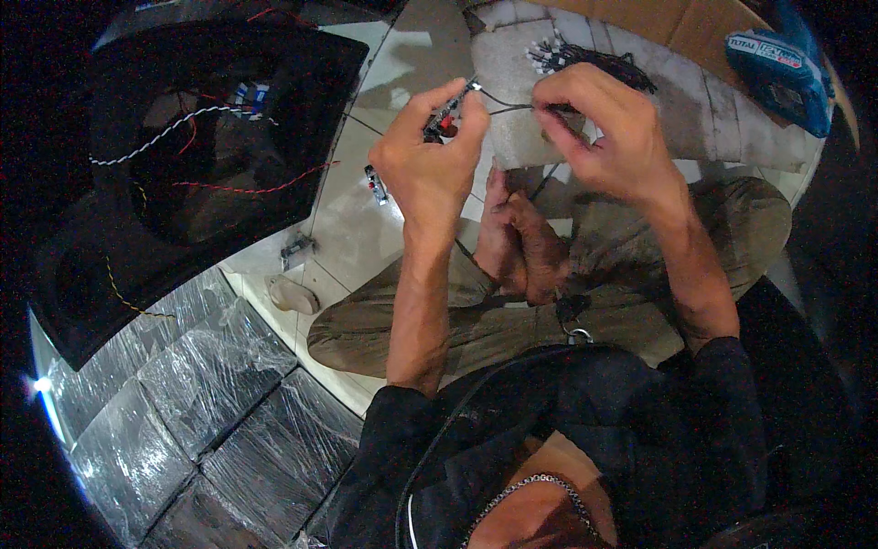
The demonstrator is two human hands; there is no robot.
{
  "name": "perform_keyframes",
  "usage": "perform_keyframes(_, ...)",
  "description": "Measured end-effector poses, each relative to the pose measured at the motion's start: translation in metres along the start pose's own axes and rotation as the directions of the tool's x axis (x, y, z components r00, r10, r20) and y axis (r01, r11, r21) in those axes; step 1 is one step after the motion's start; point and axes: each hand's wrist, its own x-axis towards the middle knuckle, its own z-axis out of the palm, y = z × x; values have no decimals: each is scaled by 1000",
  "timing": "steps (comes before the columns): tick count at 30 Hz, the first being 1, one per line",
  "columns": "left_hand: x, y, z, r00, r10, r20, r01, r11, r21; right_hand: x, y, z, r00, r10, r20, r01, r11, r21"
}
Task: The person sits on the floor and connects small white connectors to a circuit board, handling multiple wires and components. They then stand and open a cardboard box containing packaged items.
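My left hand is closed around a small circuit board that has a red part on it. At the board's far end sits a small white connector, by my fingertips. A thin black cable runs from there across to my right hand, whose thumb and fingers pinch it. Just beyond the right hand lies a bundle of black cables with white connector ends, on a pale wrapped block. A similar small board with a red part rests on the floor, below and left of my left hand.
To the left stands a large black curved panel with twisted red, white and yellow wires. Plastic-wrapped dark blocks fill the lower left. A small grey part lies on the tiles. A blue tool is at far right, beside cardboard.
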Motion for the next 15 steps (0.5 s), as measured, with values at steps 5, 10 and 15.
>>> perform_keyframes(5, 5, -11, -9, 879, -417, 231, 475, 806, -353, 3, 9, -7, 998, -56, -35, 52, 994, -98)
perform_keyframes(10, 8, -13, -10, 795, -452, 405, 602, 505, -618, 1, 10, -3, 992, 120, -36, -120, 993, -2)
perform_keyframes(15, 8, -22, -5, 729, -415, 544, 662, 224, -716, -8, 32, 17, 884, 455, -106, -400, 854, 332)
